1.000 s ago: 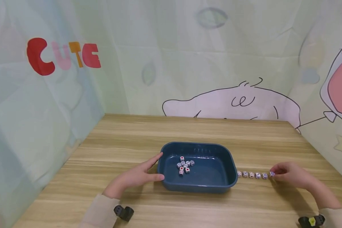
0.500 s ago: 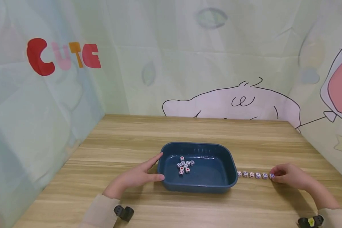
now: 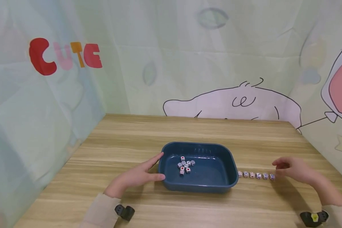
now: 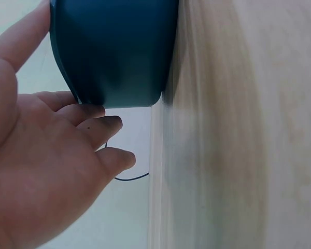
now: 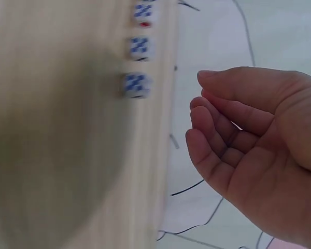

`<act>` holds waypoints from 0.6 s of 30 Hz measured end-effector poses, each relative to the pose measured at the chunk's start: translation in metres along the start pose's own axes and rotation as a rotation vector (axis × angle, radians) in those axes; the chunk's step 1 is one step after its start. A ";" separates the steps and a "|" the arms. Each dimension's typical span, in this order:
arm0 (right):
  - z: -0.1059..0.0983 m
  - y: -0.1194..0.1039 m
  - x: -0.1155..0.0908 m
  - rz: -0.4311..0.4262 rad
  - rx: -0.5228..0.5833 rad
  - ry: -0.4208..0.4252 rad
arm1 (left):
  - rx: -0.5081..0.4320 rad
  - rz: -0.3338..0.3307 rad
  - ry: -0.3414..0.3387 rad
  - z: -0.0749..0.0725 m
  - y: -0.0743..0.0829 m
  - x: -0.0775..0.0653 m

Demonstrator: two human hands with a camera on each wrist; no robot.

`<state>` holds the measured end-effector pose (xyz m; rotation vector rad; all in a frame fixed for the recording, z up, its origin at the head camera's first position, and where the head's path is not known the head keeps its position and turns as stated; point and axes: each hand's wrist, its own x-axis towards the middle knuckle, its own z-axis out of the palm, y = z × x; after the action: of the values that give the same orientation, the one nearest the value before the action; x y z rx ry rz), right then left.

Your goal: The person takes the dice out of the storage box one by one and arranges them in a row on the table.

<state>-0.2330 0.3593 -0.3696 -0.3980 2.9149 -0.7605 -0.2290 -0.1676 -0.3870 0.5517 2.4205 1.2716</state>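
Observation:
A dark blue rectangular tray (image 3: 199,188) sits on the table, with several white dice (image 3: 182,171) clustered in its left half. My left hand (image 3: 136,177) touches the tray's left end, thumb and fingers spread; in the left wrist view its fingertips lie along the tray wall (image 4: 114,57). From the tray's right side a row of several dice (image 3: 252,175) runs across the table to the right. My right hand (image 3: 297,171) is just right of the last die (image 3: 272,177), raised off it. In the right wrist view its loosely bent fingers (image 5: 199,148) hold nothing.
The wood-grain table (image 3: 205,210) extends around the tray on all sides. Behind it and at both sides hangs a printed cloth backdrop (image 3: 136,57). Black camera mounts sit at both wrists, one of them a left wrist mount (image 3: 124,212).
My right hand has let go of the die at the row's right end and lifted slightly up and right. That die now lines up with the others. My left hand stays at the tray.

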 end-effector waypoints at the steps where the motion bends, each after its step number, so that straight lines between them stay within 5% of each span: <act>1: -0.003 -0.004 0.001 -0.002 -0.010 0.013 | -0.001 -0.001 -0.001 0.000 0.000 0.000; 8: -0.016 -0.037 0.010 -0.025 -0.003 0.028 | 0.006 -0.006 0.005 0.000 0.002 -0.001; 18: -0.009 -0.089 0.028 -0.099 0.076 -0.003 | -0.012 -0.006 -0.006 -0.001 0.003 -0.001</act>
<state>-0.2410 0.2814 -0.3192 -0.5387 2.8712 -0.8805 -0.2278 -0.1674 -0.3840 0.5444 2.4069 1.2793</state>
